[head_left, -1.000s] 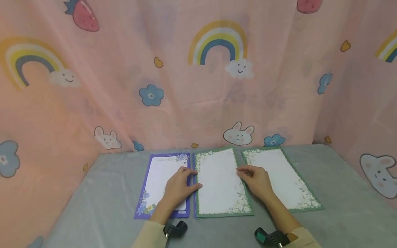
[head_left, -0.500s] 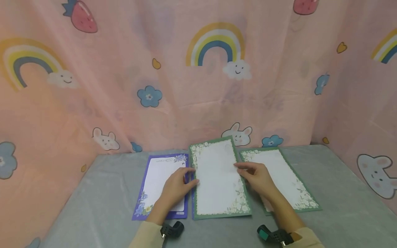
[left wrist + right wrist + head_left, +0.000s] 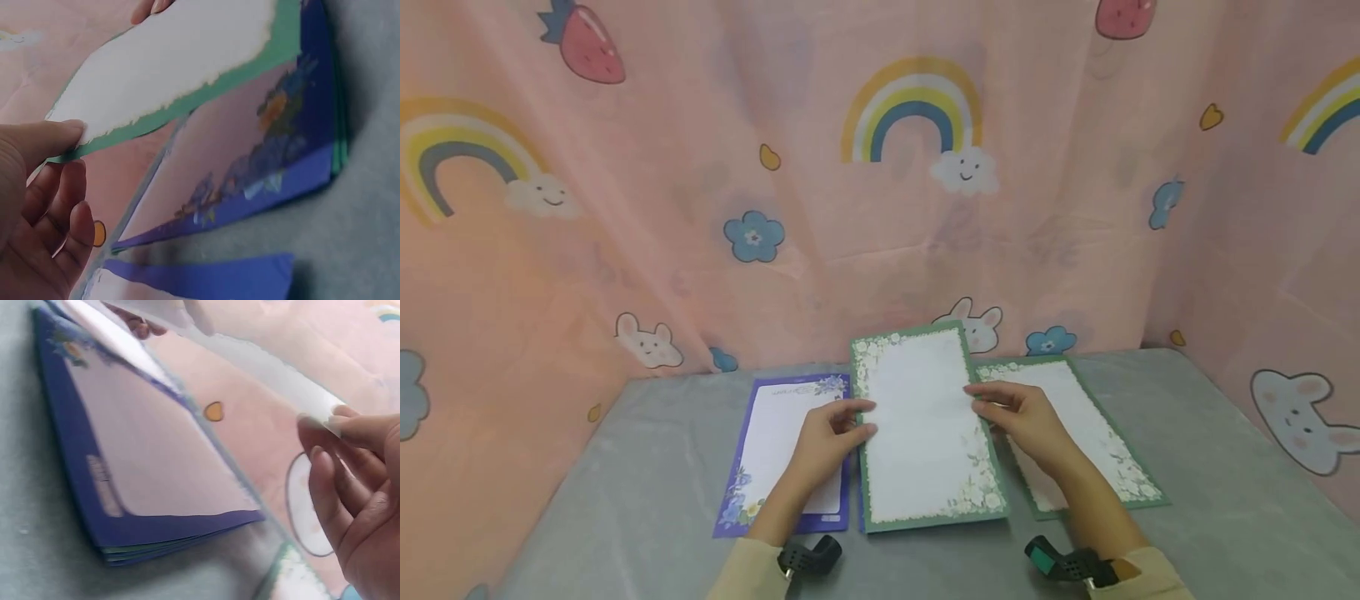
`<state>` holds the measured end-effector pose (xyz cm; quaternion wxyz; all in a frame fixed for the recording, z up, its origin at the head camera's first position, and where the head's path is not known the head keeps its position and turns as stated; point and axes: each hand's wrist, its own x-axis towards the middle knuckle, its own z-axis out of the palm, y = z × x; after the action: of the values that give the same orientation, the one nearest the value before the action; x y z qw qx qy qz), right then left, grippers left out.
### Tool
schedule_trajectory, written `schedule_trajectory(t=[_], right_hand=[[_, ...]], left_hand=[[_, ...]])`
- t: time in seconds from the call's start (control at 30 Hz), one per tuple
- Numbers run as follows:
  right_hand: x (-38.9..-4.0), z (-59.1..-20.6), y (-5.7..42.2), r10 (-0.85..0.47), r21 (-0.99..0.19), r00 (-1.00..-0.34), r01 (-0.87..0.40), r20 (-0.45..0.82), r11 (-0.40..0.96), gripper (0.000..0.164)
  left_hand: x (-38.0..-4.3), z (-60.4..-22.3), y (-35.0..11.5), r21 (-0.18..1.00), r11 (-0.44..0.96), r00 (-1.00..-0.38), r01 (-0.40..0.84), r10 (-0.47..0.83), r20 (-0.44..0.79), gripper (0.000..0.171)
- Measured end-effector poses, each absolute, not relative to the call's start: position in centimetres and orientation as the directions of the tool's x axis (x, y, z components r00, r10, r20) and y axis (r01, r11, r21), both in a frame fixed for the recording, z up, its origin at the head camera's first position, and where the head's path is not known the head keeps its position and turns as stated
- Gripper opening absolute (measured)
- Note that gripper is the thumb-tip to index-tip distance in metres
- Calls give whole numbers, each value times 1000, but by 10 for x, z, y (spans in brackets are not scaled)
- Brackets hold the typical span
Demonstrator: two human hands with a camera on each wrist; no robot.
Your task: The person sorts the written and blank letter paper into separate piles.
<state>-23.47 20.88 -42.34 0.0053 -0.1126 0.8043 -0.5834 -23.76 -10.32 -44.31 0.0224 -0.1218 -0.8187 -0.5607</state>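
Observation:
Both hands hold a green-bordered sheet of paper [image 3: 917, 433] printed with white flowers, one at each side edge. My left hand [image 3: 823, 442] pinches its left edge between thumb and fingers. At the opposite edge, my right hand [image 3: 1033, 425] does the same. The sheet is tilted, its far end raised against the curtain. Under it lies a stack whose top is a purple-bordered sheet [image 3: 156, 450] with blue flowers; layered purple and green edges show at the stack's corner. In the head view the held sheet hides most of this stack.
To the left lies a purple-bordered sheet [image 3: 775, 425], partly behind the left hand. Another green-bordered sheet [image 3: 1097, 433] lies on the right, under the right forearm. A grey cloth [image 3: 625, 483] covers the table, and a pink patterned curtain [image 3: 820, 308] stands behind it.
The green-bordered sheet's far end has risen off the stack, and both hands have come up slightly with it. The head view has shifted a little.

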Motion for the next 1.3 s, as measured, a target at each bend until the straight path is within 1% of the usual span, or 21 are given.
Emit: schedule_trajectory(t=[0.33,0.6,0.83,1.03,1.17,1.3], right_hand=[[-232,-406,222,-329,-919,-941,-199,82,339,51],[-230,-396,227,-336,-935,-939,-184,75,304,53],[-227,-394,235,-326,-938,-943,-167,62,305,53],[-222,-390,242,-336,-932,-938,-198,89,303,50],[-220,-384,247,-349,-933,-930,-220,113,286,48],[-217,-378,253,-335,-929,-931,-246,146,278,43]], left_hand=[[-233,-431,-98,960,215,-975,181,163,148,31],[-230,-425,-95,972,172,-978,158,164,130,32],[-226,-415,-91,979,147,-973,139,204,108,35],[-219,-403,-88,973,162,-965,163,231,123,36],[-216,-394,-84,968,181,-966,174,223,132,34],[-215,-386,-78,961,202,-966,187,214,143,32]])
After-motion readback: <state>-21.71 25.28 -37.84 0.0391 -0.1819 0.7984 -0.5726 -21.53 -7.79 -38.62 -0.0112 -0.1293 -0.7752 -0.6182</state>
